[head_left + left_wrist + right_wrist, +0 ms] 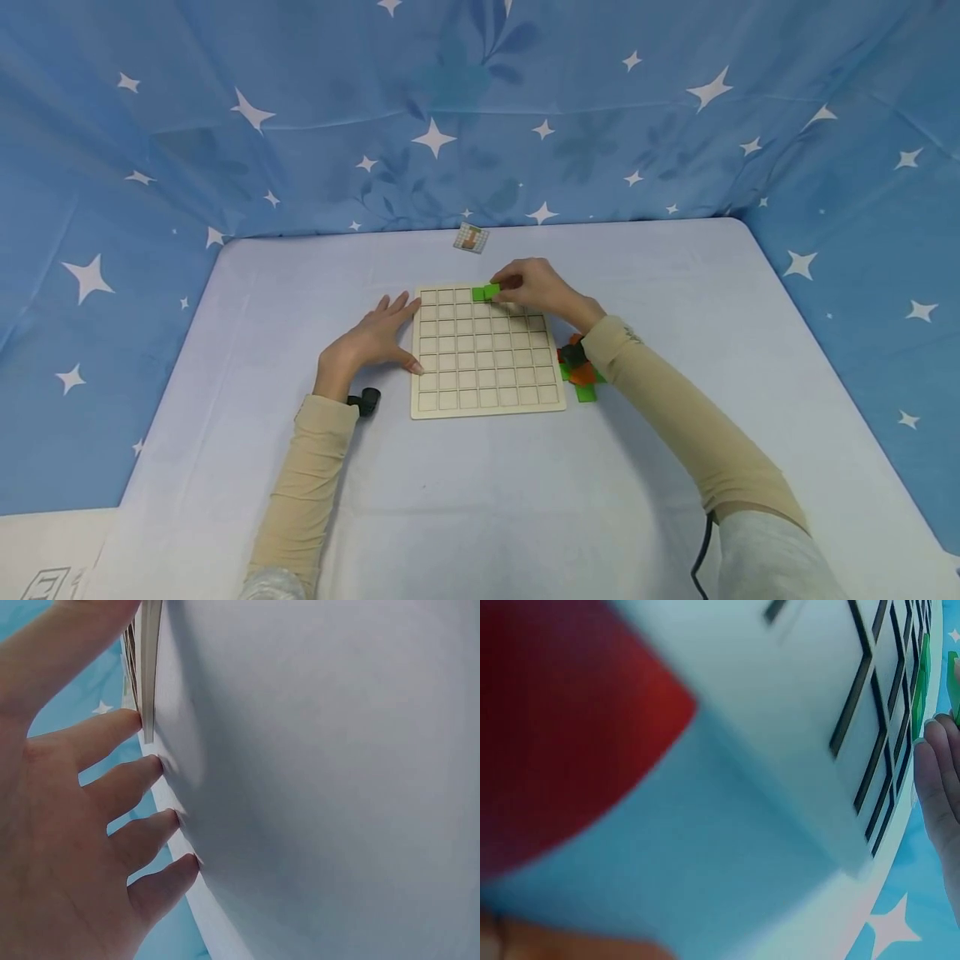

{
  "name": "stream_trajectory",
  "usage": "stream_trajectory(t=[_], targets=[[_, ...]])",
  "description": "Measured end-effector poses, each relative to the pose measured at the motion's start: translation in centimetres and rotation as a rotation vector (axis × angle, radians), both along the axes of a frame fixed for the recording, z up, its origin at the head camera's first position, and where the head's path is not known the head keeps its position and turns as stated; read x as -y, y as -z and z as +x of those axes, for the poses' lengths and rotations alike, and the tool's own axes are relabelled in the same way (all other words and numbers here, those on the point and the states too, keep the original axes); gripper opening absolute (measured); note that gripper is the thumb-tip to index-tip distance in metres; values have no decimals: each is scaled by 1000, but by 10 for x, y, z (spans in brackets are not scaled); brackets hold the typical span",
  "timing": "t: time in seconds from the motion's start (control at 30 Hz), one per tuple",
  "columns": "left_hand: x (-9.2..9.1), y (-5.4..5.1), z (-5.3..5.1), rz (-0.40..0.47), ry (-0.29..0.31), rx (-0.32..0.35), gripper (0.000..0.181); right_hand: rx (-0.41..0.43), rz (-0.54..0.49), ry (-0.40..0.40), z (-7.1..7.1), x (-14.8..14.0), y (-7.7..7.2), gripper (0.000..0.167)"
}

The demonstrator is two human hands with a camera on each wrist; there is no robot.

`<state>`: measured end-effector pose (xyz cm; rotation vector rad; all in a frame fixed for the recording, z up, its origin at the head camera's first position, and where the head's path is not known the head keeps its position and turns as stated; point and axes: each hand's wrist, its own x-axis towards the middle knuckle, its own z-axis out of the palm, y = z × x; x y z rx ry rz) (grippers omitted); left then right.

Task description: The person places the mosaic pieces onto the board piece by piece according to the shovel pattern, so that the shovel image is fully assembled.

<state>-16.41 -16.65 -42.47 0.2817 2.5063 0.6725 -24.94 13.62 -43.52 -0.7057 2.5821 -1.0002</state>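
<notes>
A pale wooden grid board lies flat on the white table. My left hand rests at the board's left edge, fingers spread, the thumb touching the edge; in the left wrist view the hand has its fingertips on the tabletop beside the board's side. Over the board's far row, my right hand pinches a green square tile. Just left of it another green tile sits in a far-row cell. In the right wrist view the right hand shows only at the edge.
A pile of orange and green tiles lies right of the board, partly under my right wrist. A small printed card lies near the table's far edge. Blue star-patterned cloth hangs behind. A black cable runs by the right sleeve.
</notes>
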Motion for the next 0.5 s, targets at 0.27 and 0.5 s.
stream_trajectory(t=[0.27,0.5], targets=[[-1,0,-1,7,24,-8,121,7,6,-20,-3,16,-5,35],[0,2,-2,0,28,-10,121,-2,17,-42,-9,27,-2,35]])
